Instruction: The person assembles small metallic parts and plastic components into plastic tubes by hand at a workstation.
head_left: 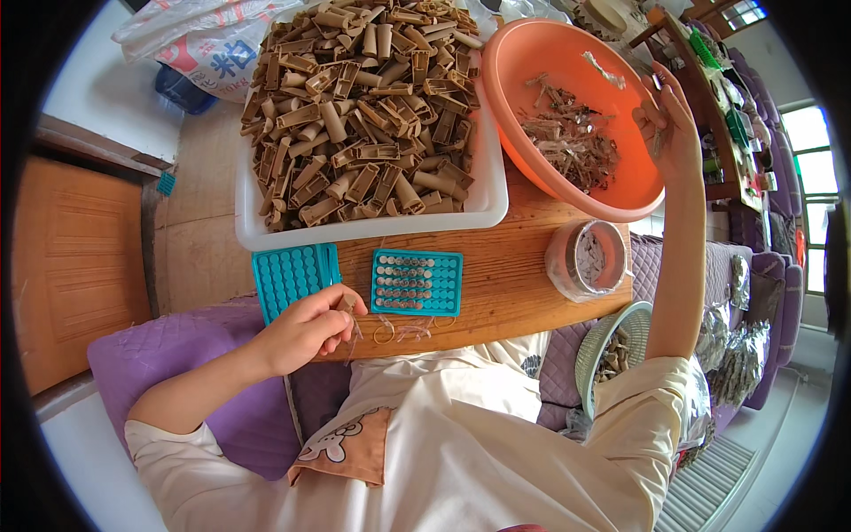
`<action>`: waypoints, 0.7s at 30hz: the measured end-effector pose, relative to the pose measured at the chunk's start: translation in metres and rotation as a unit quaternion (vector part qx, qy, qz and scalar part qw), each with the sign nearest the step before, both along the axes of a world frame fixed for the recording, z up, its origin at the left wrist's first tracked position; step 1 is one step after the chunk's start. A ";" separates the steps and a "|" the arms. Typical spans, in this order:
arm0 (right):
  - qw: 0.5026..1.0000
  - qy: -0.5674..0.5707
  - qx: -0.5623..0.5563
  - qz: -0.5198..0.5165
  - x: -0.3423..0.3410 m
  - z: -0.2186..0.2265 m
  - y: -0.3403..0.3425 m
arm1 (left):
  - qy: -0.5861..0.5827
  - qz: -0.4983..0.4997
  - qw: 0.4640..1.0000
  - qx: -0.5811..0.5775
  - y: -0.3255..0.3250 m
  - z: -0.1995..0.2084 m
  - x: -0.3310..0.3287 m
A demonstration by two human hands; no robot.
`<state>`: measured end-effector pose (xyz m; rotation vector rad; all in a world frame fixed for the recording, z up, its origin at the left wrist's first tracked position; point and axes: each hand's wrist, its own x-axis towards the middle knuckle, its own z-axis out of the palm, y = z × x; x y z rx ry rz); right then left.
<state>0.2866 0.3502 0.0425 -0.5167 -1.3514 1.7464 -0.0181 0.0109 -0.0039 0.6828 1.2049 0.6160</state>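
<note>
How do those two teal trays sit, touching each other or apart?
Apart. The head view shows a strip of wooden table between the left teal tray and the right teal tray.

Daylight brightens the room, and the window (pixel 805 131) near the right edge is washed out to white. The counter (pixel 505 262) is softly and fairly evenly lit, while foil bundles (pixel 749 359) glint. The middle looks reasonably sharp; fisheye distortion bends the door (pixel 93 266) at the left, and black corners with a bluish fringe surround the round view.
</note>
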 end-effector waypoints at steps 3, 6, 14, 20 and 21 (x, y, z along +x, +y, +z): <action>0.999 -0.034 0.001 -0.026 -0.008 -0.003 -0.010 | 0.002 -0.006 1.000 -0.005 0.000 0.000 -0.001; 0.997 -0.045 -0.048 0.041 -0.014 -0.013 -0.017 | 0.011 0.000 1.000 -0.012 0.002 0.002 0.000; 0.993 0.003 -0.067 0.097 -0.057 -0.002 -0.084 | 0.065 -0.023 0.994 0.088 0.000 0.009 0.005; 0.983 0.055 -0.136 0.107 -0.078 0.010 -0.114 | 0.078 -0.034 0.989 0.123 -0.004 0.015 0.005; 0.983 0.055 -0.136 0.107 -0.080 0.009 -0.117 | 0.078 -0.033 0.989 0.122 -0.004 0.016 0.004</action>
